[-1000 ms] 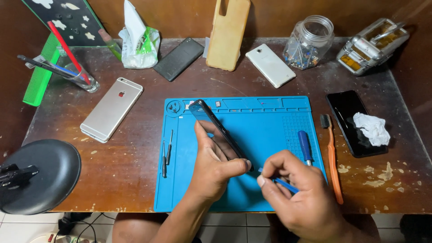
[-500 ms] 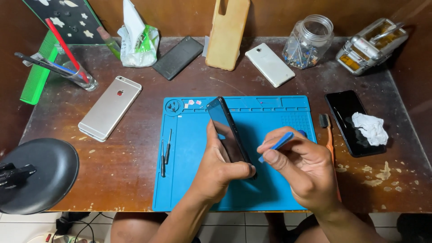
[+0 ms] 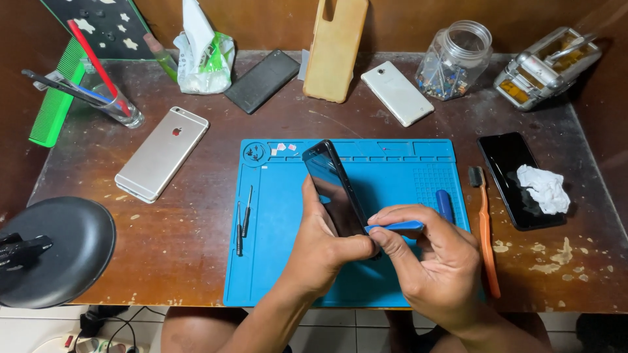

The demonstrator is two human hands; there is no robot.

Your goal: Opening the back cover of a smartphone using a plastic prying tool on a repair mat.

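Note:
My left hand (image 3: 324,252) grips a black smartphone (image 3: 332,186), tilted up on its edge above the blue work mat (image 3: 281,216). My right hand (image 3: 432,261) pinches a flat blue plastic pry tool (image 3: 396,227) whose tip meets the phone's right side edge near its lower end. Both hands hover over the near half of the mat. The lower part of the phone is hidden behind my left fingers.
Two small screwdrivers (image 3: 243,219) lie on the mat's left edge, a blue tool (image 3: 445,204) at its right. Around it: an orange toothbrush (image 3: 485,232), black phone with crumpled tissue (image 3: 520,180), silver phone (image 3: 161,153), white phone (image 3: 397,93), glass jar (image 3: 456,60), black lamp base (image 3: 55,252).
My right hand has brought the blue pry tool from the mat up to the phone's right edge. The phone has swung more upright in my left hand.

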